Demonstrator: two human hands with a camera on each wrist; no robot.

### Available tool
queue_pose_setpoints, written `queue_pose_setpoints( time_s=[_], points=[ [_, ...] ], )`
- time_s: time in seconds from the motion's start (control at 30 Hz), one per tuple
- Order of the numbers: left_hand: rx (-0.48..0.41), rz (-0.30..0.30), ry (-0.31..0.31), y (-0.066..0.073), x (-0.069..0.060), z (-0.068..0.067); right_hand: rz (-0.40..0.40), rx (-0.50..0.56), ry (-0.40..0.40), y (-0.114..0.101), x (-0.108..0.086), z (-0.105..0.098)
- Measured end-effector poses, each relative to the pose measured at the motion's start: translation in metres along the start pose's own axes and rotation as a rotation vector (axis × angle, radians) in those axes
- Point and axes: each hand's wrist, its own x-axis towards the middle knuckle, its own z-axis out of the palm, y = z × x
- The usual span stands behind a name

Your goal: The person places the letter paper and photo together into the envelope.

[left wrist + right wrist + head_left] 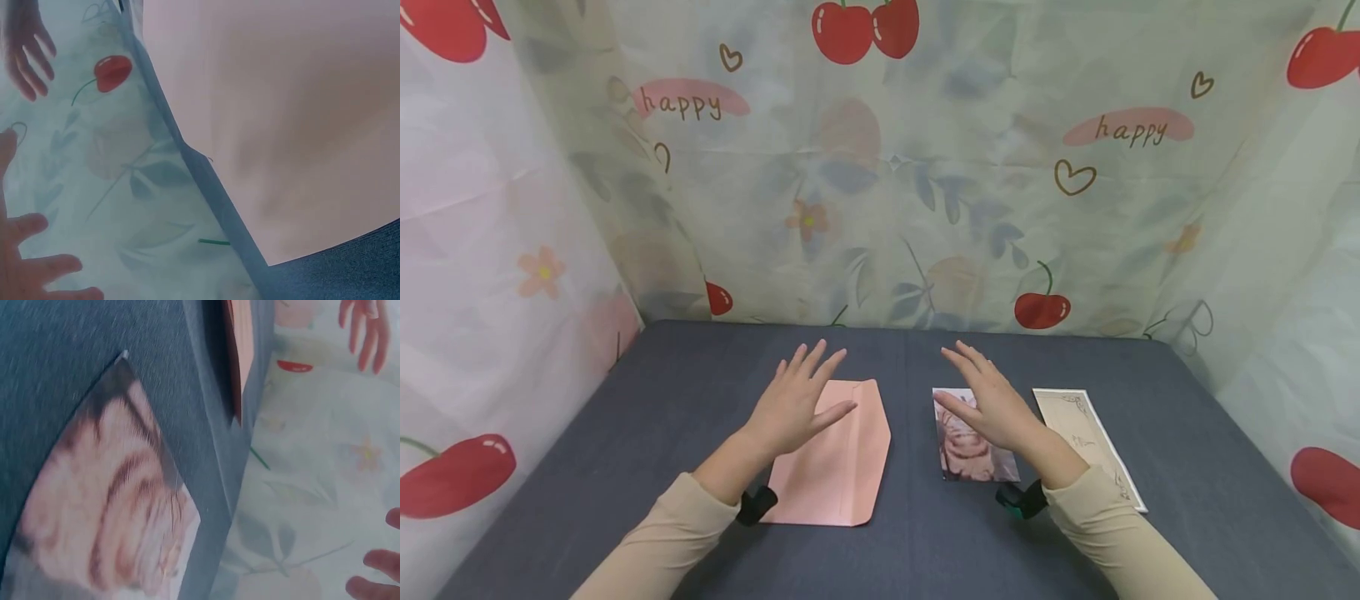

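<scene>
One left hand (790, 408), one right hand (997, 407), two beige sleeves (658, 533), one pink envelope (823, 467), one photo print (970, 454), one bordered card (1088, 433) and two "happy" prints (681, 102) are visible.

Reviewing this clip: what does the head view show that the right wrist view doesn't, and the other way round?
Only the head view: the bordered card, the "happy" lettering and both sleeves.
Only the right wrist view: the photo close up and unobstructed, though cropped by the frame.
Both: the pink envelope, dark table, patterned backdrop, and at least part of the left hand and right hand.
</scene>
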Motion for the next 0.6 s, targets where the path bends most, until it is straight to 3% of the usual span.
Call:
queue_pose_setpoints(
  time_s=[0.27, 0.6],
  points=[
    [-0.118, -0.042, -0.128, 0.001, -0.003, -0.003, -0.025, 0.193, -0.054, -0.005, 0.002, 0.009],
    [-0.150, -0.076, -0.235, 0.000, -0.005, 0.007, -0.077, 0.262, -0.097, -0.012, 0.004, 0.027]
  ],
)
